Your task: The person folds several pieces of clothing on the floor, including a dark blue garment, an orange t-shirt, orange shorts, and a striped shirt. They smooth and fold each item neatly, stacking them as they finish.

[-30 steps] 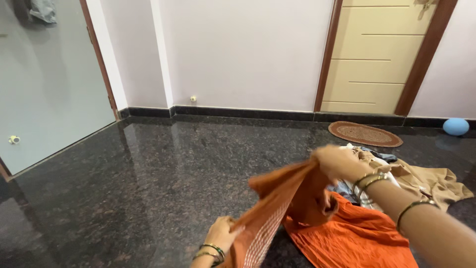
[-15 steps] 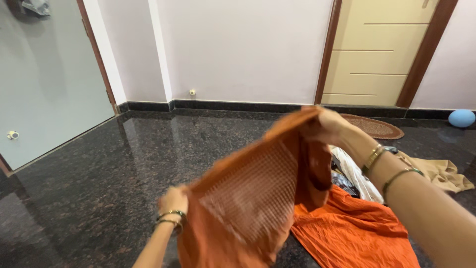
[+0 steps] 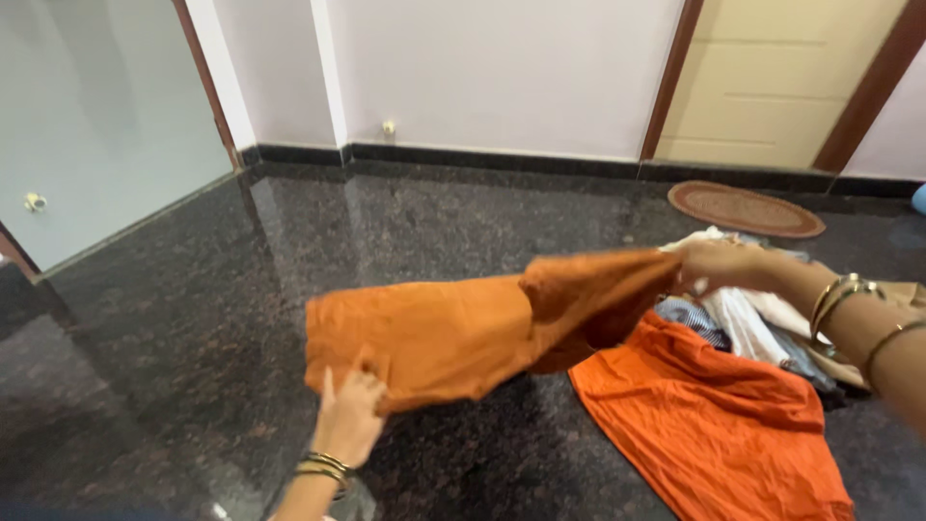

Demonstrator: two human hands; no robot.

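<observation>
Glossy dark granite floor (image 3: 193, 318), white walls (image 3: 502, 68)

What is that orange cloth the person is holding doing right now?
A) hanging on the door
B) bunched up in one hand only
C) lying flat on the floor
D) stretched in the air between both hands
D: the orange cloth spans in the air from the left hand, which grips its lower edge, to the right hand at its other end, above the dark stone floor.
</observation>
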